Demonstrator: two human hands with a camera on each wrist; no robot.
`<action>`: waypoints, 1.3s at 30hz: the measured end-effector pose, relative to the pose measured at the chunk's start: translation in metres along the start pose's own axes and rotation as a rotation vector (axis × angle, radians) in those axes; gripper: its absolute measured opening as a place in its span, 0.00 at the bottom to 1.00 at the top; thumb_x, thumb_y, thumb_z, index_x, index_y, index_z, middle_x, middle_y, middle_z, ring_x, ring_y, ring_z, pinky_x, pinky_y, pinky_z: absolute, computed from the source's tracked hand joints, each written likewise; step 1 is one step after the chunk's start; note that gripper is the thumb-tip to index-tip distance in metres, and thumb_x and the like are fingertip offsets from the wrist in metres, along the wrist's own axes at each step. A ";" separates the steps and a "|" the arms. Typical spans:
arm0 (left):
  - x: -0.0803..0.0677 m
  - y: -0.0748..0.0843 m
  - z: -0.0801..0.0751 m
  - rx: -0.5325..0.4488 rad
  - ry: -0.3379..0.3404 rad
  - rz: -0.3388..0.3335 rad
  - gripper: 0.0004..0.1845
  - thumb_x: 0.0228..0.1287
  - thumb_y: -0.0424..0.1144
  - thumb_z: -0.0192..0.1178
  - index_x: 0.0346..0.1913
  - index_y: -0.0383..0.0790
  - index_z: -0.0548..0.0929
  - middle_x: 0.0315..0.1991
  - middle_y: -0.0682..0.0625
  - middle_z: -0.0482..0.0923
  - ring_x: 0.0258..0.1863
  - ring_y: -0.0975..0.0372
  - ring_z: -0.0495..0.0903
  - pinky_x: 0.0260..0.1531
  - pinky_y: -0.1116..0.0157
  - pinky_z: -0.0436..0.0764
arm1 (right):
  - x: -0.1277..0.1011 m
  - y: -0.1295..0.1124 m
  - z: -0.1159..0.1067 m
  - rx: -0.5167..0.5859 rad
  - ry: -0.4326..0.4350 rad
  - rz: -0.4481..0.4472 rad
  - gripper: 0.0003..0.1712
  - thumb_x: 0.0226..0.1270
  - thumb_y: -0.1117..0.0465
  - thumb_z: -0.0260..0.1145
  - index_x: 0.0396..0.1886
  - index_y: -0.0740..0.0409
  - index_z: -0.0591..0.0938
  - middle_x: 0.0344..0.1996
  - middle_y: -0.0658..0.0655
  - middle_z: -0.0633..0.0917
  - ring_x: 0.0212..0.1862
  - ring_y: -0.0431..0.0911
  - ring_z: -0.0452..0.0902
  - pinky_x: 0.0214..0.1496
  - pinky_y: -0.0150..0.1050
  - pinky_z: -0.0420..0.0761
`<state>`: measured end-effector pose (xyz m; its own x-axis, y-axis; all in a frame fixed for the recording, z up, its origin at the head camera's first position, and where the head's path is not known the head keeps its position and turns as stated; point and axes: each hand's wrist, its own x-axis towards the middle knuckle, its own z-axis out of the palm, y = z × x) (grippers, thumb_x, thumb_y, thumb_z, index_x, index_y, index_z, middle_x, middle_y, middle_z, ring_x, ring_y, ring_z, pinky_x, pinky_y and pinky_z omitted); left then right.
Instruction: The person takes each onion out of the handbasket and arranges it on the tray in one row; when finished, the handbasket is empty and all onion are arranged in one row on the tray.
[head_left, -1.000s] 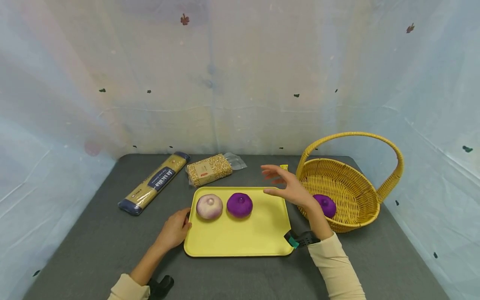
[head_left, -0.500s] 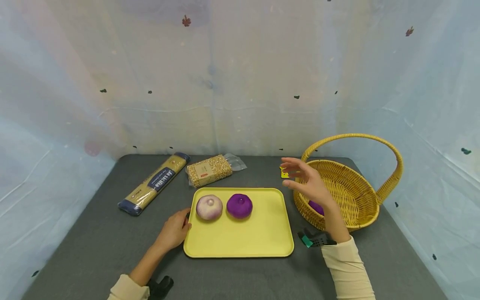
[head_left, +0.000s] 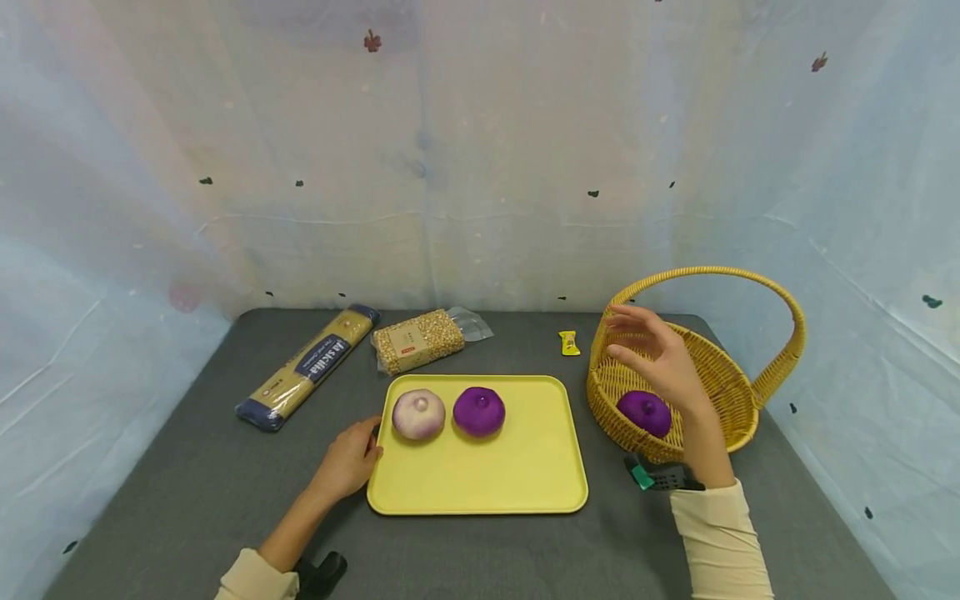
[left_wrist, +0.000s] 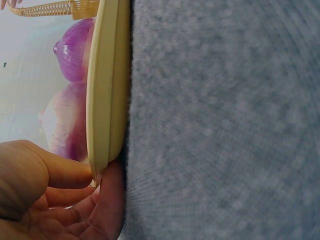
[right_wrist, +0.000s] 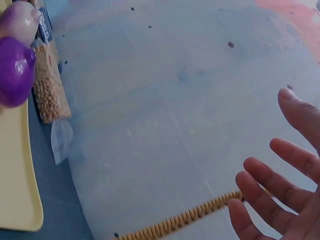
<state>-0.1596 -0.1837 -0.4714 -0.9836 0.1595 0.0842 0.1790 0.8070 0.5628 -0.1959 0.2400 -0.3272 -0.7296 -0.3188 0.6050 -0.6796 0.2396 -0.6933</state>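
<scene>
My left hand (head_left: 348, 458) pinches the left rim of the yellow tray (head_left: 480, 483); in the left wrist view the thumb lies over the rim with fingers beneath. On the tray sit a pale purple-white onion (head_left: 418, 414) and a deep purple onion (head_left: 479, 412), side by side. My right hand (head_left: 663, 358) hovers above the wicker basket (head_left: 720, 358), its fingers apart and relaxed around nothing. Another purple onion (head_left: 645, 413) lies inside the basket, below that hand. In the right wrist view the spread fingers (right_wrist: 270, 175) appear near the basket's handle (right_wrist: 185, 217).
Behind the tray lie a long pasta packet (head_left: 311, 367) and a clear bag of beans or grain (head_left: 420, 340). A small yellow wrapped item (head_left: 569, 342) rests left of the basket. The basket's tall handle (head_left: 708, 271) arches over it. Pale sheeting hangs around the grey table (head_left: 450, 558).
My right hand has moved right, from over the tray's right side to above the basket, uncovering the small yellow item and the basket's onion. The left hand stays on the tray rim.
</scene>
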 end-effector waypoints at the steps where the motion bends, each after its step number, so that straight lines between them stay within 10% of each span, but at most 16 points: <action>1: 0.000 0.000 0.000 0.000 0.003 0.003 0.22 0.57 0.26 0.59 0.55 0.22 0.72 0.25 0.49 0.68 0.23 0.61 0.66 0.24 0.64 0.66 | -0.001 0.000 -0.002 0.000 0.006 0.005 0.29 0.55 0.82 0.60 0.59 0.77 0.68 0.49 0.56 0.78 0.52 0.44 0.74 0.51 0.34 0.75; 39: 0.001 0.000 0.000 -0.005 0.004 0.006 0.23 0.57 0.26 0.59 0.56 0.22 0.72 0.24 0.50 0.68 0.23 0.62 0.65 0.24 0.64 0.65 | -0.047 0.048 -0.047 -0.171 0.129 0.307 0.26 0.62 0.69 0.62 0.61 0.67 0.70 0.50 0.44 0.76 0.51 0.43 0.73 0.45 0.23 0.72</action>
<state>-0.1602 -0.1831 -0.4714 -0.9825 0.1621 0.0914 0.1852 0.8033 0.5660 -0.1977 0.3092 -0.3701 -0.8977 -0.0923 0.4309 -0.4223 0.4596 -0.7813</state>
